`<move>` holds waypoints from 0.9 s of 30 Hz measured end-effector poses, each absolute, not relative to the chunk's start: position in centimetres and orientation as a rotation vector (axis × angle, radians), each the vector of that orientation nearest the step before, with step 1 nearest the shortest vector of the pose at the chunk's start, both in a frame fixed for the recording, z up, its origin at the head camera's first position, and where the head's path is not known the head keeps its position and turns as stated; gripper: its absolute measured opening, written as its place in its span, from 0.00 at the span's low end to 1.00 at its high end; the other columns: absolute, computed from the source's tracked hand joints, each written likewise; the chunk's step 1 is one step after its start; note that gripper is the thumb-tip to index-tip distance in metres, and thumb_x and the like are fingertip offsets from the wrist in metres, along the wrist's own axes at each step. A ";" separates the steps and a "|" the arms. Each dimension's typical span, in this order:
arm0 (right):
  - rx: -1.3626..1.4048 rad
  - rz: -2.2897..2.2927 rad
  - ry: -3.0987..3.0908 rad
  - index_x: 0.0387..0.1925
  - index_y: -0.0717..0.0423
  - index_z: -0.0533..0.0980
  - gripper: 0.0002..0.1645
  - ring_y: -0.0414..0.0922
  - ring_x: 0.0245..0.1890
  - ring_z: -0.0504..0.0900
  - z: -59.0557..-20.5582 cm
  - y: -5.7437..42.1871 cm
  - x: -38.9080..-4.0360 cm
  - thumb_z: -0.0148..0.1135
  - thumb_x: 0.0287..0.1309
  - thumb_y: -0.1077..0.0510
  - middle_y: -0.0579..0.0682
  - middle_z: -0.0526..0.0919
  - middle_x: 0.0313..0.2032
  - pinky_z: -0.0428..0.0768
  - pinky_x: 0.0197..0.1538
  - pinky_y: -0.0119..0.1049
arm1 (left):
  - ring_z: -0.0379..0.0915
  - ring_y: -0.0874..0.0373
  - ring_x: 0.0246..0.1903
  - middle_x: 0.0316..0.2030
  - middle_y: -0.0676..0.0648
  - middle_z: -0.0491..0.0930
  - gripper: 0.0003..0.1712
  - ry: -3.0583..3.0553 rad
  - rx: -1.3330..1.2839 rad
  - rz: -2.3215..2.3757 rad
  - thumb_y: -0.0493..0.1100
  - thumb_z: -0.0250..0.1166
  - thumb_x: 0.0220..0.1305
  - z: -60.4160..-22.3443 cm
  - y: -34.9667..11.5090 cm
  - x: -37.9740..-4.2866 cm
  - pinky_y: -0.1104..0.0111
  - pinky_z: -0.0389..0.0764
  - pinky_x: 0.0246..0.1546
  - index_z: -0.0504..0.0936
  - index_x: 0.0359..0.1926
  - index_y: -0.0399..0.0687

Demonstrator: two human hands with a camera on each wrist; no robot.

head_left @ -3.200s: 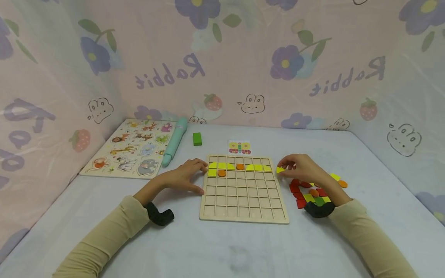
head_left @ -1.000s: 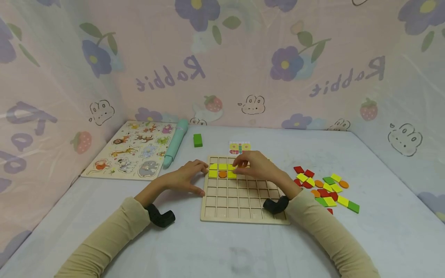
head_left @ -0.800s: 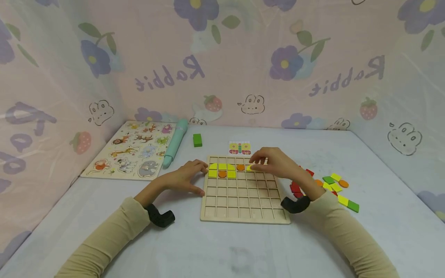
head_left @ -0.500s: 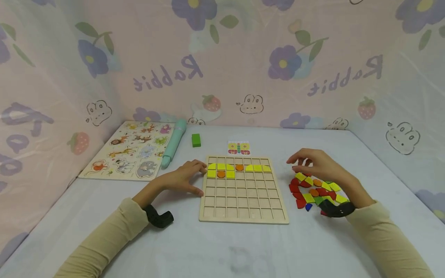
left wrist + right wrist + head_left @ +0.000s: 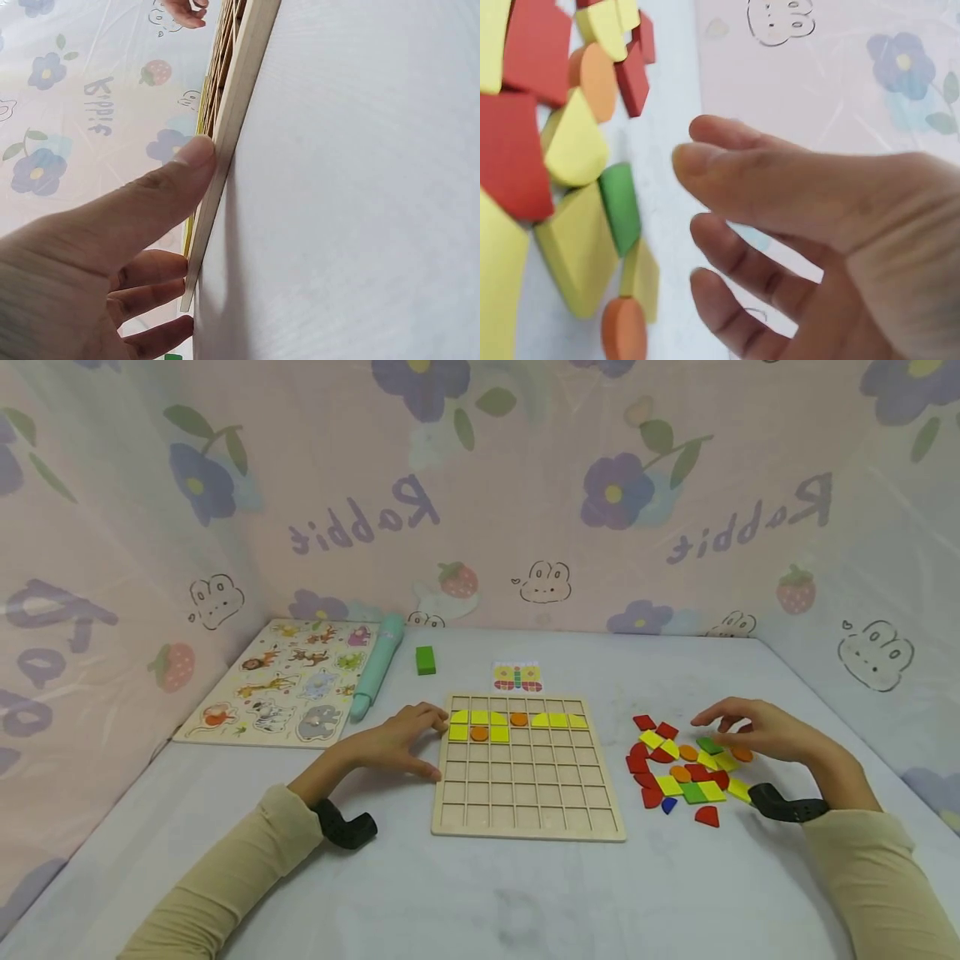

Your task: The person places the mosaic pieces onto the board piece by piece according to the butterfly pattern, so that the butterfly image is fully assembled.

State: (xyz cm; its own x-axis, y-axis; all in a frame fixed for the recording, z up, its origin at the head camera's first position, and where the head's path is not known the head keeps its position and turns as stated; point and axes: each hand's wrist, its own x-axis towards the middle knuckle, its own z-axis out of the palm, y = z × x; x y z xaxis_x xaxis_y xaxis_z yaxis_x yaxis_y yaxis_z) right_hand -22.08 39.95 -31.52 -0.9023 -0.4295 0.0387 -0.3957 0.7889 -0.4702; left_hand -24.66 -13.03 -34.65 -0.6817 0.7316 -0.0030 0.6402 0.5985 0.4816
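- Change: a yellow tile [image 5: 499,734] now sits in the lower of the two tile rows, third cell from the left hand's side; the earliest head picture shows that cell bare.
- Change: the right hand [image 5: 772,729] is now off the board [image 5: 544,772], at the far side of the loose tiles [image 5: 697,772].
- Meaning, as judged: the lower row is part filled, with bare cells from its fourth on, and the right hand appears between placements.
- Right hand: fingers loosely bent, no tile visible in them. Its thumb is nearest the green tile [image 5: 709,746]; the thumb hides much of the index finger in the wrist view, so the gap there cannot be judged.
- Left hand [image 5: 393,742]: thumb and fingers spread wide, resting along the board's left edge, gripping nothing visible.
- Edges: the board lies between the hands, its right edge apart from the loose tiles by a strip of bare tabletop [image 5: 615,710]. The right wrist's black mount [image 5: 783,807] overlaps a yellow tile's end in view; contact cannot be confirmed.
- Room: tabletop nearer the person than both hands is open. Beyond the left hand, the animal puzzle [image 5: 258,739] and teal pen [image 5: 378,667] limit movement.
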 end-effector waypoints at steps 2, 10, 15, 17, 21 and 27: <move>-0.669 -0.762 2.865 0.48 0.59 0.76 0.18 0.36 0.37 0.73 -32.0 40.3 -22.2 0.65 0.52 0.63 0.57 0.79 0.45 0.76 0.37 0.28 | 0.55 0.44 0.62 0.63 0.41 0.61 0.37 2.625 1.137 0.674 0.56 0.71 0.49 -34.6 -13.0 -24.6 0.50 0.58 0.62 0.69 0.55 0.41; -0.544 -0.802 2.750 0.48 0.62 0.75 0.18 0.40 0.34 0.70 -33.2 40.8 -22.8 0.63 0.54 0.62 0.57 0.78 0.44 0.74 0.29 0.31 | 0.55 0.44 0.62 0.63 0.41 0.61 0.38 2.629 1.121 0.676 0.56 0.72 0.49 -34.5 -12.9 -24.6 0.49 0.58 0.62 0.69 0.55 0.41; -0.530 -0.779 2.800 0.46 0.62 0.76 0.17 0.42 0.33 0.71 -33.3 40.5 -23.0 0.63 0.54 0.62 0.57 0.79 0.42 0.75 0.29 0.31 | 0.55 0.44 0.62 0.63 0.41 0.60 0.38 2.625 1.118 0.681 0.56 0.72 0.48 -34.6 -13.0 -24.7 0.50 0.57 0.62 0.69 0.55 0.42; -0.493 -0.758 2.839 0.46 0.61 0.76 0.17 0.43 0.34 0.71 -33.5 40.2 -23.1 0.64 0.55 0.59 0.55 0.78 0.40 0.75 0.29 0.31 | 0.55 0.44 0.62 0.63 0.41 0.60 0.38 2.623 1.117 0.683 0.56 0.72 0.48 -34.8 -13.0 -24.8 0.50 0.57 0.62 0.69 0.55 0.42; -0.428 -0.683 2.914 0.48 0.61 0.75 0.22 0.47 0.36 0.71 -33.7 39.7 -23.2 0.66 0.54 0.53 0.52 0.77 0.37 0.75 0.32 0.30 | 0.55 0.44 0.62 0.63 0.41 0.61 0.38 2.619 1.126 0.682 0.56 0.72 0.49 -34.8 -13.0 -24.8 0.50 0.58 0.62 0.69 0.55 0.42; -0.420 -0.637 2.922 0.48 0.63 0.74 0.24 0.46 0.35 0.70 -33.6 40.2 -23.2 0.67 0.52 0.54 0.52 0.76 0.37 0.72 0.33 0.30 | 0.56 0.44 0.61 0.62 0.41 0.61 0.38 2.614 1.148 0.682 0.55 0.71 0.49 -34.6 -13.0 -24.7 0.50 0.58 0.61 0.68 0.55 0.41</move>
